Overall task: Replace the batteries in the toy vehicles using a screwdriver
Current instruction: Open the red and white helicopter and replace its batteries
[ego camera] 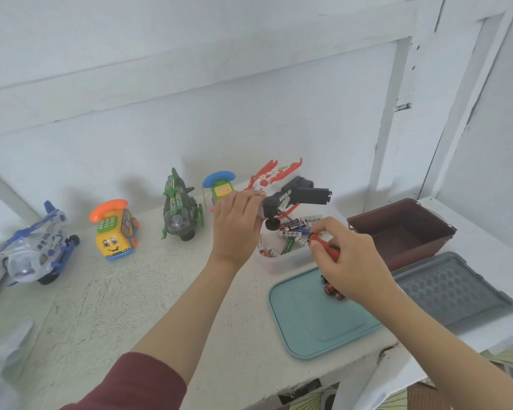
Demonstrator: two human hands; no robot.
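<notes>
While the left hand (237,223) curls round the upturned red-and-white toy (296,190), the right hand (347,258) pinches the red screwdriver (329,248) by its handle, shaft slanting up-left from its fingers toward the toy's underside just beyond, tip probably on a screw, too blurred to confirm.

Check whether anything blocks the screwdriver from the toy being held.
Nothing visible does: the screwdriver in the right hand runs unobstructed to the black underside of the toy the left hand holds above the battery tub.
</notes>
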